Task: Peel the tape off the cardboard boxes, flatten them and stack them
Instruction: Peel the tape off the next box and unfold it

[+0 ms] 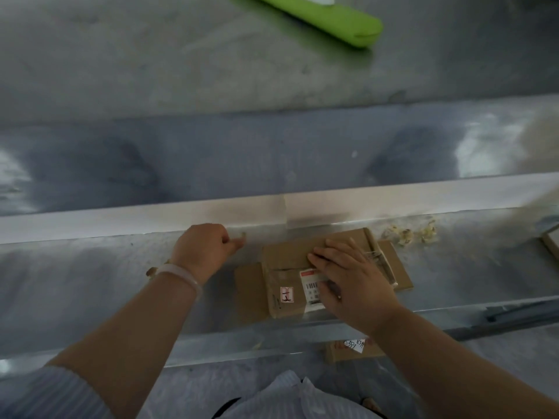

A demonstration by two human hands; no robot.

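Brown and flattened, the cardboard box (287,258) with its white barcode label lies lower centre-right in the frame, on the grey metal ledge (90,267). Our right hand (348,273) presses down on it, fingers straight and flat. Our left hand (205,246) sits just left of the box, apart from it, fingers curled — we cannot tell whether it pinches anything. A long green plastic case (326,19) lies at upper centre.

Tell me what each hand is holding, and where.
Right hand lies flat, pressing the top of the box, gripping nothing. Left hand is curled beside it; whether it pinches anything cannot be told.
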